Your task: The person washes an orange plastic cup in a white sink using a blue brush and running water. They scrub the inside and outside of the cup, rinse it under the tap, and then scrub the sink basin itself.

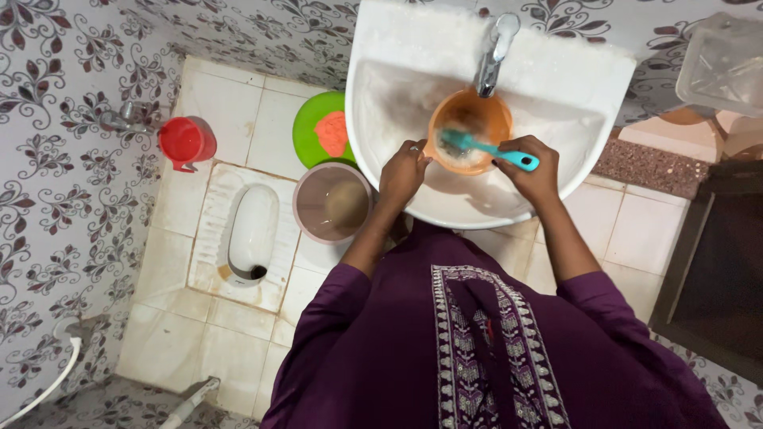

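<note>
An orange plastic mug (pixel 485 119) sits tilted in the white wash basin (pixel 397 95), under the metal tap (pixel 494 52). My left hand (pixel 402 171) grips the mug's rim at its left side. A teal brush (pixel 486 148) is held in my right hand (pixel 531 165), with its bristle head inside the mug's mouth, where there is foam.
A pinkish bucket (pixel 331 202) with cloudy water stands on the floor left of the basin. Behind it lies a green lid (pixel 311 123). A red mug (pixel 184 142) hangs under a wall tap. A squat toilet pan (pixel 251 230) is set in the tiled floor.
</note>
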